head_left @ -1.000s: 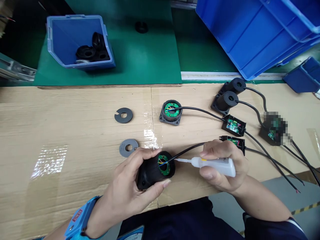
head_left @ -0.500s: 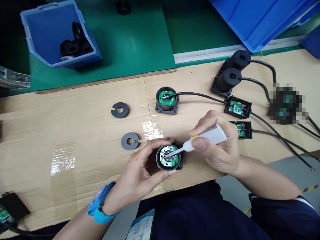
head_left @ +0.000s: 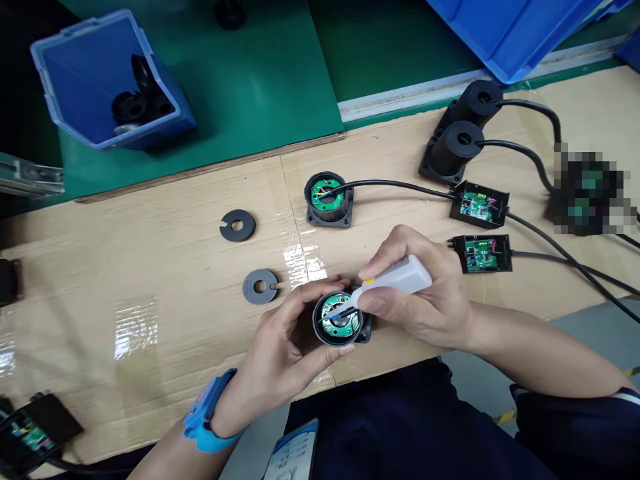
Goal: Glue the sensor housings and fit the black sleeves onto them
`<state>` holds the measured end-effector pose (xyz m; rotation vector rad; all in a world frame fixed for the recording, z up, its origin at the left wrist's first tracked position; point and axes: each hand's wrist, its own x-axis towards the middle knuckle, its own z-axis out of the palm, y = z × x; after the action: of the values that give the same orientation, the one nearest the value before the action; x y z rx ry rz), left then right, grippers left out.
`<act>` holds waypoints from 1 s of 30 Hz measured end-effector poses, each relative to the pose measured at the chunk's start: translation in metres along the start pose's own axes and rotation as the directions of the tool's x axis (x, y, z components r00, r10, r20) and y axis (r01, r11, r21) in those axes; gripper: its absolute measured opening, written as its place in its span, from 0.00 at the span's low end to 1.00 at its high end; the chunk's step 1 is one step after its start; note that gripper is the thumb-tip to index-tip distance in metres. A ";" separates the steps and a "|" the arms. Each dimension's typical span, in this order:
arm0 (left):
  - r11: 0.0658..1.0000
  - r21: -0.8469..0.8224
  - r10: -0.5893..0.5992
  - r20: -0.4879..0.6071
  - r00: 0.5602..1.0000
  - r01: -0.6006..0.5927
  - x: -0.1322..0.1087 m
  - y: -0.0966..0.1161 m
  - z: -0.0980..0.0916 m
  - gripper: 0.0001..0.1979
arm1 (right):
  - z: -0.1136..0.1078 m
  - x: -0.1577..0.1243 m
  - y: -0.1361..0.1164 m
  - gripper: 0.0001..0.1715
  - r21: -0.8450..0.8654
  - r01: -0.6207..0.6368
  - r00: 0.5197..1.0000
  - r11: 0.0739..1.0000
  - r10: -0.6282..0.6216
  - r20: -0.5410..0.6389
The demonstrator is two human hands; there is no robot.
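My left hand (head_left: 280,340) is closed round a black round housing (head_left: 320,331) with a square flange, its open top facing up. Inside it lies a green circuit board (head_left: 341,329) with a dark centre. In my right hand (head_left: 425,287) is a white glue bottle (head_left: 407,275), tilted, its narrow nozzle reaching into the housing near the inner wall. Whether liquid comes out I cannot tell. Left of the housing lies a grey slotted disc (head_left: 260,287), and a darker slotted disc (head_left: 238,226) lies behind it. Another open housing (head_left: 330,200) with a cable stands further back.
Two black cylindrical housings (head_left: 457,150) with cables stand at the back right. Small open boxes with circuit boards (head_left: 483,253) lie right of my hand; another box (head_left: 40,433) is at lower left. A blue bin (head_left: 175,113) holds black parts. Cardboard (head_left: 190,360) covers the bench.
The bottle in my right hand has moved left and slightly down, its tip now nearer the housing's left wall. My left hand still holds the housing. The view has shifted slightly.
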<state>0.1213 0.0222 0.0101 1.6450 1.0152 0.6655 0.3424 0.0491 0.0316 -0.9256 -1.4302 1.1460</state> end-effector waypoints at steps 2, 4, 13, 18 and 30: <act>1.000 -0.002 -0.004 -0.003 1.000 0.004 -0.001 0.000 0.000 0.28 | 0.000 0.000 0.000 0.11 -0.014 0.007 1.000 1.000 -0.007 -0.006; 1.000 -0.010 -0.013 0.002 1.000 0.013 -0.001 0.000 0.000 0.28 | 0.000 0.001 0.001 0.12 -0.043 0.000 1.000 0.999 -0.001 -0.023; 0.999 0.004 -0.045 0.050 0.998 0.045 -0.005 -0.006 -0.003 0.30 | -0.001 0.003 0.002 0.14 0.018 -0.025 0.993 1.000 0.027 -0.117; 0.980 -0.193 -0.063 -0.047 0.997 0.052 0.006 -0.009 -0.015 0.27 | -0.013 0.012 0.006 0.22 0.217 -0.135 0.931 0.967 0.199 -0.307; 0.992 0.129 0.052 -0.343 0.938 -0.008 0.118 -0.014 -0.009 0.23 | -0.025 0.051 -0.004 0.34 0.319 -0.194 0.782 0.927 0.343 -0.521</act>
<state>0.1673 0.1303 -0.0077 1.6894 1.3086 0.9521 0.3585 0.1006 0.0479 -1.1941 -0.6572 1.0960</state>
